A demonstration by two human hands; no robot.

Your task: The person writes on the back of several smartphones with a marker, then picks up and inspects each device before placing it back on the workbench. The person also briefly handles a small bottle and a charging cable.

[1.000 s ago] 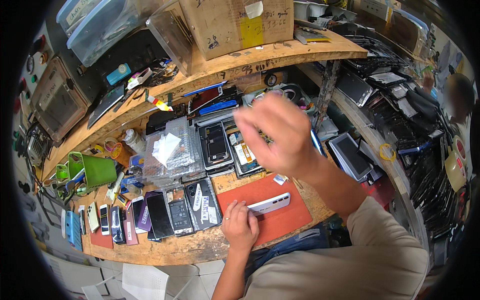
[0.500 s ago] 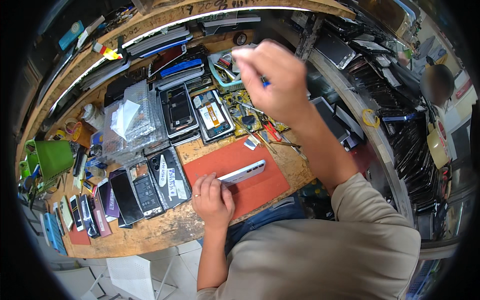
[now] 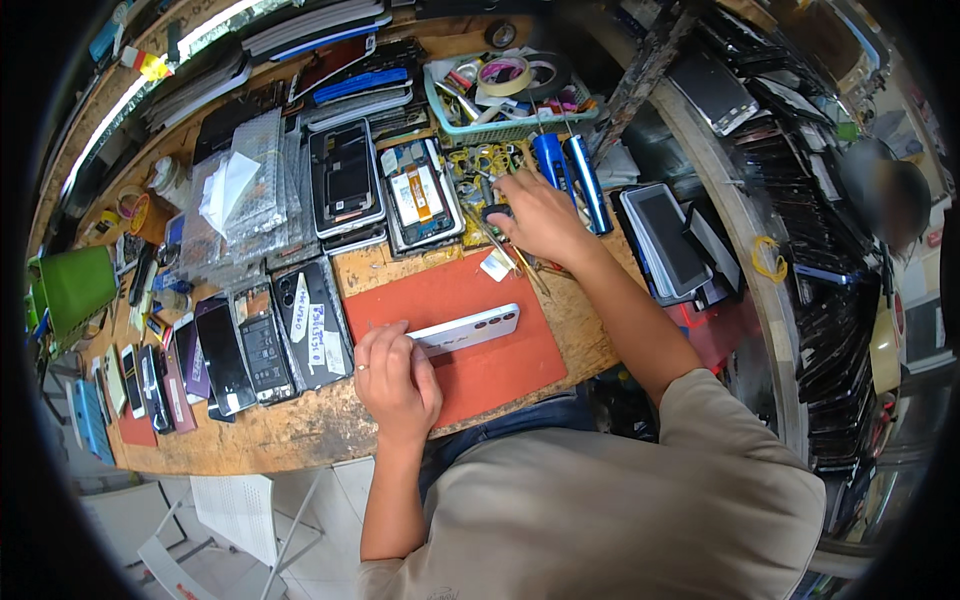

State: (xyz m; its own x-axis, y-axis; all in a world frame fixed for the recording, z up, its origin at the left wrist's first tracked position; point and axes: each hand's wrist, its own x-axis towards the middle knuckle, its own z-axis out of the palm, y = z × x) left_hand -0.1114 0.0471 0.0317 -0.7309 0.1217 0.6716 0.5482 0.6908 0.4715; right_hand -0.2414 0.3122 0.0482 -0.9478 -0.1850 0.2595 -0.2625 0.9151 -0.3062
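My left hand (image 3: 397,383) is closed around one end of a white smartphone (image 3: 465,332). The phone stands on its long edge on a red-brown mat (image 3: 510,372), its back with round camera lenses toward me. My right hand (image 3: 543,217) reaches over the tools at the back of the bench, thumb and forefinger apart. A small dark object (image 3: 495,212) lies at its thumb; I see nothing held. Thin tweezer-like tools (image 3: 527,262) lie just below this hand. Next to it stand two shiny blue cylinders (image 3: 587,187).
Opened phones (image 3: 417,195) lie behind the mat. More phones (image 3: 225,355) line the bench to the left, near bubble wrap (image 3: 262,180) and a green bin (image 3: 75,290). A teal basket (image 3: 500,132) holds tape rolls. Stacked panels (image 3: 665,240) sit at the right.
My right hand has come down from above the bench to the tools at the back. The left hand still holds the phone on its edge. The view has shifted.
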